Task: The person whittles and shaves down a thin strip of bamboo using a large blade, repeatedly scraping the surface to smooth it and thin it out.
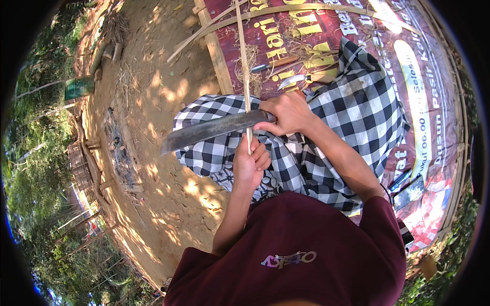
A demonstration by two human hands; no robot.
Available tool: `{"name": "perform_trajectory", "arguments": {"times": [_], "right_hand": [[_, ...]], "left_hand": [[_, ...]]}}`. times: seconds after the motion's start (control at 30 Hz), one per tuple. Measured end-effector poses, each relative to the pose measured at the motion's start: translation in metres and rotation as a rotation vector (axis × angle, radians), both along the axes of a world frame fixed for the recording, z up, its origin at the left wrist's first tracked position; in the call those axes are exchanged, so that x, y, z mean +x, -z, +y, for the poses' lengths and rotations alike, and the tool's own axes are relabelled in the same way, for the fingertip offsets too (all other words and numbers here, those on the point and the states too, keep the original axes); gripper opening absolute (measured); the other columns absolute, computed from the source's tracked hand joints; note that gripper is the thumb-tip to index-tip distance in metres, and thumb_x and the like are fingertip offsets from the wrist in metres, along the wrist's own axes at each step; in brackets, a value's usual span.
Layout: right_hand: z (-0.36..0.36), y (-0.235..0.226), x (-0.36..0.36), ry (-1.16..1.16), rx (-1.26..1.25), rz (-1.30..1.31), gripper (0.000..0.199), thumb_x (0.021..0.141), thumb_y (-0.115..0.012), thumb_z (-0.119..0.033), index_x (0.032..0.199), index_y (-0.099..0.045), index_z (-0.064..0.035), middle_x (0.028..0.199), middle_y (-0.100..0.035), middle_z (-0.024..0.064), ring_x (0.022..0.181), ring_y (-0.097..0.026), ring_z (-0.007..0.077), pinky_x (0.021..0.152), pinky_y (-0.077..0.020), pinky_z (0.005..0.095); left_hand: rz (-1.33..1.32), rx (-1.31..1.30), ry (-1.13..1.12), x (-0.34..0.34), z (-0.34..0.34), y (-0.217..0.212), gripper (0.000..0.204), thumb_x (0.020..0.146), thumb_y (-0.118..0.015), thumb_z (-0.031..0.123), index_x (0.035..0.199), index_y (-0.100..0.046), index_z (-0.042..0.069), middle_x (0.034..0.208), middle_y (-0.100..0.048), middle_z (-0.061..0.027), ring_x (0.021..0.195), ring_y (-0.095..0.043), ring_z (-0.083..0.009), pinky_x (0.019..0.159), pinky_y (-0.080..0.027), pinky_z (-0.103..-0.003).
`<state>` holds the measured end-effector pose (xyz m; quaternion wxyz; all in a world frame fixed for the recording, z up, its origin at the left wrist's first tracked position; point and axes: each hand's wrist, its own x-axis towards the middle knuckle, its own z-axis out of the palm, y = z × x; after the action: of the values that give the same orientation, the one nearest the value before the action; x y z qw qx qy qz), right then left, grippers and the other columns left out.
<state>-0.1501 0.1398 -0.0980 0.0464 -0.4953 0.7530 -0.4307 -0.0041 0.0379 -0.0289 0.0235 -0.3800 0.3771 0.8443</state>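
Observation:
My left hand (251, 162) is closed round the lower end of a long, thin bamboo strip (243, 56), which runs away from me past the far edge of the cloth on my lap. My right hand (289, 113) grips a machete (214, 128) near its handle end. The broad dark blade points left and lies across the strip just beyond my left hand. The handle is mostly hidden by my right fingers. Under both hands, a black-and-white checked cloth (352, 97) covers my legs.
A printed dark red banner (235, 35) covers the platform, edged by a wooden beam (217, 64). Fibre shavings (306, 53), a curved knife (293, 81) and another wooden-handled tool (280, 62) lie beyond my lap. A phone-like slab (410, 193) rests at right. Bare earth (168, 66) spreads left.

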Motion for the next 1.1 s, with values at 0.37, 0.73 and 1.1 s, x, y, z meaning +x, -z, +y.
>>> {"name": "perform_trajectory", "arguments": {"times": [0.37, 0.73, 1.1], "right_hand": [[-0.002, -0.009, 0.005, 0.066, 0.068, -0.012, 0.057, 0.078, -0.058, -0.065, 0.072, -0.062, -0.008, 0.053, -0.056, 0.0089, 0.047, -0.057, 0.0333, 0.045, -0.0437, 0.0429], [-0.002, -0.015, 0.013, 0.036, 0.052, -0.007, 0.058, 0.077, -0.058, -0.065, 0.074, -0.063, -0.0077, 0.059, -0.06, 0.0109, 0.051, -0.06, 0.0327, 0.045, -0.0448, 0.0413], [0.001, -0.005, 0.001, 0.041, 0.035, -0.057, 0.054, 0.081, -0.058, -0.06, 0.077, -0.066, -0.0066, 0.053, -0.057, 0.0128, 0.051, -0.06, 0.0352, 0.049, -0.0479, 0.0445]], "left_hand": [[-0.055, -0.347, 0.042, 0.012, -0.002, 0.001, 0.042, 0.104, -0.032, 0.039, 0.071, -0.037, 0.013, 0.052, -0.023, 0.0066, 0.041, -0.017, -0.005, 0.038, -0.016, -0.023], [-0.035, -0.319, 0.021, 0.017, -0.005, -0.007, 0.04, 0.104, -0.033, 0.038, 0.074, -0.04, 0.013, 0.053, -0.024, 0.0065, 0.041, -0.018, -0.0047, 0.038, -0.017, -0.022], [0.154, -0.076, 0.202, 0.008, -0.024, 0.004, 0.019, 0.099, -0.036, 0.021, 0.101, -0.049, 0.007, 0.055, -0.04, 0.0018, 0.042, -0.031, -0.009, 0.043, -0.029, -0.026]]}}
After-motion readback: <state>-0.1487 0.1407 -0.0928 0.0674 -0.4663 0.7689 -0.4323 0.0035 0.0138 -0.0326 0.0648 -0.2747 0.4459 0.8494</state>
